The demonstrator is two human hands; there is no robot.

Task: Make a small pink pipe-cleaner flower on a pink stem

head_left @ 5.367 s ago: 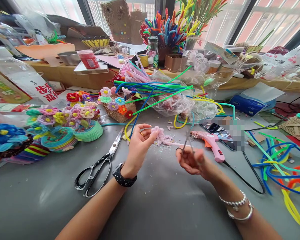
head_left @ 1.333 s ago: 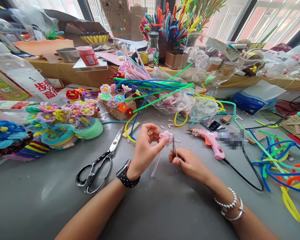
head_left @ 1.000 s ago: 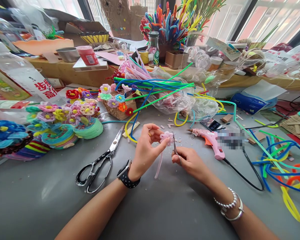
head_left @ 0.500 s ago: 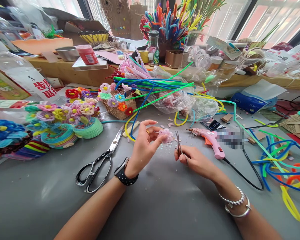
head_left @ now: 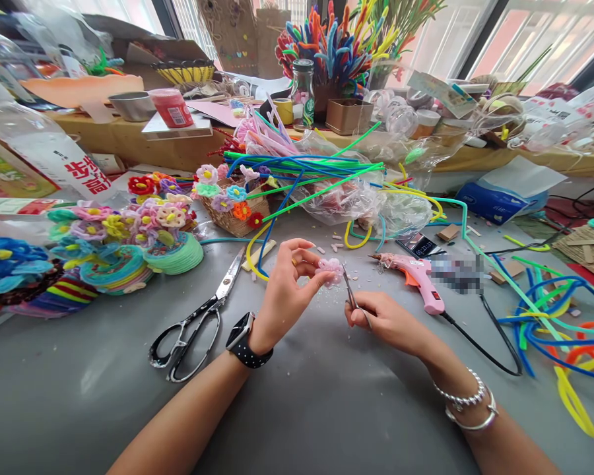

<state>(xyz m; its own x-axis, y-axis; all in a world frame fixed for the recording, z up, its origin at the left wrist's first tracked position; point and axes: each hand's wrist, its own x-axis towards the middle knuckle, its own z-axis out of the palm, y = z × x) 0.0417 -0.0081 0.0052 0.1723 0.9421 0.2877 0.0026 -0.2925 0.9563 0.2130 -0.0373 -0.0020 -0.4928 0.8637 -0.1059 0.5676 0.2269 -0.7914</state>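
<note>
A small pink pipe-cleaner flower (head_left: 330, 269) is pinched between the thumb and fingers of my left hand (head_left: 294, 280). My right hand (head_left: 379, 315) is closed round the handles of small metal scissors (head_left: 350, 290). Their blades point up and lie at the flower's right edge; whether they touch it I cannot tell. Pale trimmings (head_left: 334, 247) are scattered on the table just behind and under the flower. On the table left of my left wrist lie large scissors (head_left: 198, 330) with black-and-white handles, their blades nearly together.
A pink glue gun (head_left: 418, 277) with a black cord lies right of my right hand. Flower-topped pots (head_left: 173, 251) stand at the left. Loose coloured pipe cleaners (head_left: 549, 323) spread at the right; plastic bags (head_left: 346, 198) lie behind my hands.
My left hand has turned the flower slightly. The small scissors have tilted left, bringing their blades closer to the flower's edge, and the blades look more closed.
</note>
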